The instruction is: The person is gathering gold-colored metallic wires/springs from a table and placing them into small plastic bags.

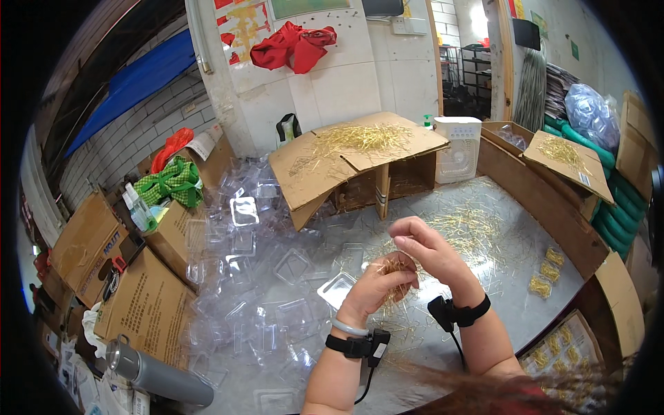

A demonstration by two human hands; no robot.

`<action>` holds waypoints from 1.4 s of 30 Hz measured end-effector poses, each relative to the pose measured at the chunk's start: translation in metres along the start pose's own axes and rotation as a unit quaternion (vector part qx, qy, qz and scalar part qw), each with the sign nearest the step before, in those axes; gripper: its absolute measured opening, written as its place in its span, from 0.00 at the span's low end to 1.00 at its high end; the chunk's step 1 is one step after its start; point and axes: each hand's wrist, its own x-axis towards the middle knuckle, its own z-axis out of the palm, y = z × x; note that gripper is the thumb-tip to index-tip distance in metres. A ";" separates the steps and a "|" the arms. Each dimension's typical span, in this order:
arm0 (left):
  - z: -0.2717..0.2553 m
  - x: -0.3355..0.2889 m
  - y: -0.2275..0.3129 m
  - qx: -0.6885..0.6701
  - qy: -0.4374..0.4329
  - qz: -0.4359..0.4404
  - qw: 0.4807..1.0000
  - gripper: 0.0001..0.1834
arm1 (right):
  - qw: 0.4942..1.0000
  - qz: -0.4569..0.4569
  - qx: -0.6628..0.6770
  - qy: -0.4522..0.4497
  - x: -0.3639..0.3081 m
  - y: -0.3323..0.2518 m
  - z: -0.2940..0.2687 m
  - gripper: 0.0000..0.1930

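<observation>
My left hand (377, 285) is closed around a bunch of thin gold-coloured pins (394, 267), their ends poking out between the fingers. Just above and to the right, my right hand (427, 247) hovers close to the bunch, its fingers extended and thumb a little apart; I see nothing in it. Under and beyond both hands, a loose heap of the same pins (463, 228) lies scattered on the grey tabletop (553, 235). An open clear plastic box (337, 290) sits by my left wrist. Whether my left fingertips touch my right palm is hard to see.
Many clear plastic boxes (238, 325) cover the left side. A cardboard stand (297, 180) bearing pins stands at the back, beside a white fan (458, 149). Filled packs (546, 273) lie at the right edge. A grey flask (162, 377) and a brown carton (149, 304) are at left.
</observation>
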 end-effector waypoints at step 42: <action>-0.011 0.006 -0.004 0.034 0.104 0.023 0.994 0.19 | 0.951 -0.117 -0.272 0.086 -0.004 -0.014 0.007 0.06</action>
